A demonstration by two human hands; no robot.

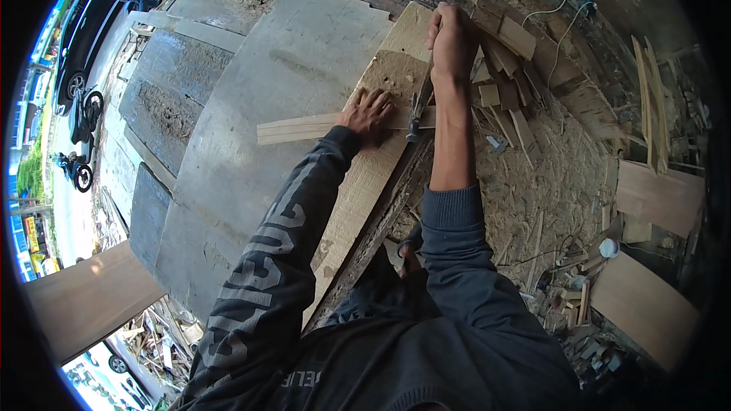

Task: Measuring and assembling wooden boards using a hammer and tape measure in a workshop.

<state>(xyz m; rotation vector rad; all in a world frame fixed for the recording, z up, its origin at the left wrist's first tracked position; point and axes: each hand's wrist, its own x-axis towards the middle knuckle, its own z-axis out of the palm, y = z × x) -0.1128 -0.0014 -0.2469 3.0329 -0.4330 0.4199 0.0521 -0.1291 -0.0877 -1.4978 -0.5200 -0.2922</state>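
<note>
My left hand [369,118] lies with its fingers spread, pressing down on a pale wooden strip [293,130]. The strip lies crosswise over a long thick plank [358,194] and reaches its right edge. Farther away and to the right, my right hand [451,42] is closed in a fist. From below that fist a narrow dark tool with a metal end [415,118] runs toward me, crossing the strip near the plank's edge. Its kind is not clear, and its grip is hidden in my fingers. Sawdust [392,76] covers the plank just beyond my left hand.
A large grey sheet [251,114] spreads to the left of the plank. Offcuts [502,84] are piled at the right, above a floor strewn with shavings [533,198]. Flat boards [643,304] lie farther right. Motorcycles [80,137] and a dark car [87,38] stand outside at left.
</note>
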